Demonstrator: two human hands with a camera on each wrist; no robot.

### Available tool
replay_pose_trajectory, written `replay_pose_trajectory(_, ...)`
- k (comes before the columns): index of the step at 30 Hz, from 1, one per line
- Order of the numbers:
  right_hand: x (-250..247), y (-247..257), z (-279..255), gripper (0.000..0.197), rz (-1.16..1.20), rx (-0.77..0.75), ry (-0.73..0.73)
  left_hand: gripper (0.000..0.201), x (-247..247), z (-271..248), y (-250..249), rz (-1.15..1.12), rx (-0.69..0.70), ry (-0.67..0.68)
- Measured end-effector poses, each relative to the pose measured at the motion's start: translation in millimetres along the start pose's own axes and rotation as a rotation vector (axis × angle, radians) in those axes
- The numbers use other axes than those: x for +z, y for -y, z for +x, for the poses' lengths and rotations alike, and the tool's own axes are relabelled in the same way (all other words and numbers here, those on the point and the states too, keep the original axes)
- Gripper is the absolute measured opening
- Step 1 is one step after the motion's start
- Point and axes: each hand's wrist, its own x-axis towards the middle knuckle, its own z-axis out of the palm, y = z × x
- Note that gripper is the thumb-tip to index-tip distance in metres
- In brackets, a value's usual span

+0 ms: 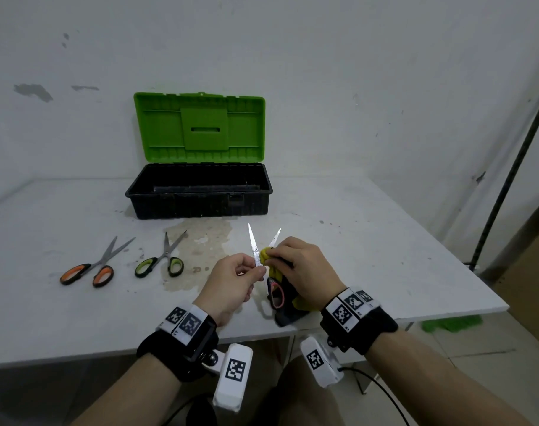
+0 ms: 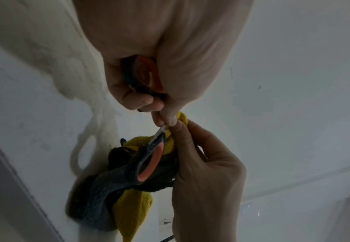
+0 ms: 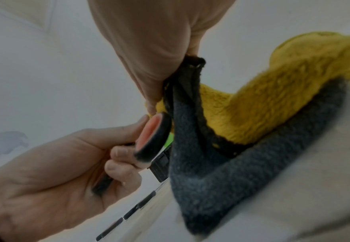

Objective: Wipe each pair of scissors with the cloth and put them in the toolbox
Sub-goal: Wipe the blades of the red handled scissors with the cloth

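Observation:
Over the table's front edge, my left hand [image 1: 246, 276] holds a pair of black, red-lined scissors [image 1: 255, 253]. The blades are spread and point away from me. One handle sits in my left palm [image 2: 147, 77], and thumb and fingers pinch one blade. My right hand [image 1: 280, 256] pinches a yellow and grey cloth [image 1: 266, 256] around the other blade near the pivot. The rest of the cloth [image 3: 273, 106] hangs onto the table. The free handle loop [image 2: 149, 163] hangs between my hands. The black toolbox [image 1: 197, 207] stands open behind, green lid up.
Two more pairs lie on the white table [image 1: 385, 256], left of my hands: orange-handled scissors [image 1: 93, 265] and green-handled scissors [image 1: 163, 259]. A stained patch lies in front of the toolbox. The table's right edge is close, with a dark pole [image 1: 508, 149] beyond it.

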Motion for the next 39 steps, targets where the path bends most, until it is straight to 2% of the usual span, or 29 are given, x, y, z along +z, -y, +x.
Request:
replay_pose_trajectory(3,-2.2,-0.6,6.1,0.014,-0.004,0.032,-0.014,0.017,-2.8,-0.9,-1.4,0.011,-0.002,-0.002)
replay_pose_trajectory(7,-14.0,-12.6,25.3,0.016,0.015,0.210,-0.147,0.016,-6.0,-3.9,0.2,0.016,-0.023,-0.009)
replay_pose_trajectory(9,-18.3,-11.4,26.8,0.014,0.016,0.198,-0.206,0.014,-7.7,-4.9,0.9,0.019,-0.036,-0.016)
replay_pose_trajectory(11,-17.4,-0.7,19.2,0.013,0.022,0.111,-0.174,0.014,-10.6,-4.4,0.8,0.014,-0.039,-0.026)
replay_pose_trajectory(14,-5.0,12.7,1.1,0.014,0.008,0.009,-0.029,0.013,-12.0,-2.8,-1.1,0.036,-0.014,-0.017)
replay_pose_trajectory(16,4.0,12.6,-3.0,0.015,-0.032,-0.024,-0.006,0.012,-10.8,-3.0,-3.2,0.055,0.001,-0.009)
replay_pose_trajectory(20,5.0,5.4,3.1,0.014,-0.035,0.026,-0.035,0.012,-12.4,-3.9,-6.6,0.099,0.024,-0.001)
replay_pose_trajectory(24,-7.8,-7.7,19.8,0.015,0.016,0.227,-0.160,0.011,-17.1,-3.1,-4.9,0.136,0.003,0.009)
replay_pose_trajectory(27,-14.6,-1.0,19.1,0.012,0.029,0.183,-0.226,0.010,-18.8,-2.4,-5.3,0.150,-0.003,0.002)
replay_pose_trajectory(32,2.9,18.7,0.1,0.014,-0.035,0.047,-0.034,0.010,-16.0,-0.8,-10.4,0.233,0.045,0.028)
replay_pose_trajectory(36,5.6,8.9,2.8,0.016,-0.039,0.077,-0.056,0.011,-19.0,0.2,-12.1,0.307,0.081,0.054)
replay_pose_trajectory(39,-3.3,-4.0,10.7,0.017,-0.001,0.213,-0.144,0.011,-24.2,0.3,-12.1,0.377,0.098,0.047)
